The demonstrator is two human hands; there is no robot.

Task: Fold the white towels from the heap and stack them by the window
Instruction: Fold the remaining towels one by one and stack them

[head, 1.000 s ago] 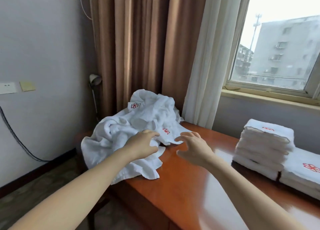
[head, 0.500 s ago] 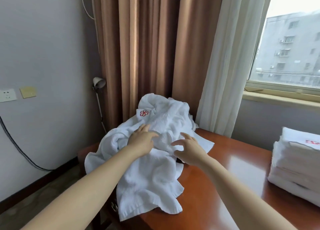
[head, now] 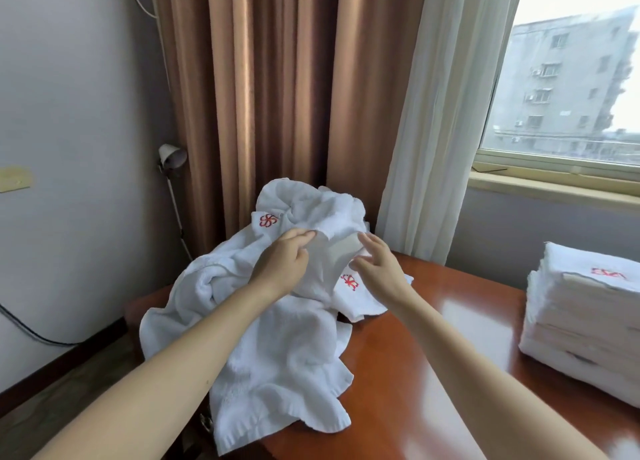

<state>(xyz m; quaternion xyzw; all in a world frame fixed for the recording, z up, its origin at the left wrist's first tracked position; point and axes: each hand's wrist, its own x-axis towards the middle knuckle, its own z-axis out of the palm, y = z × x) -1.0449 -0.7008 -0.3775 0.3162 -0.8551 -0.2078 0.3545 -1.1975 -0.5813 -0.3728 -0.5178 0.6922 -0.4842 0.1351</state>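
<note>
Both hands work at the heap [head: 277, 338] of white towels on the desk's [head: 415, 373] left end. Left hand [head: 282, 262] pinches a raised towel [head: 330, 255]; right hand [head: 375, 264] touches it, grip unclear. Folded stack [head: 581, 314] sits under the window [head: 571, 79]; several towels seem left.

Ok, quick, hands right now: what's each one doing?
Left hand: pinching a towel from the heap.
Right hand: open, fingers straight against that towel.
</note>
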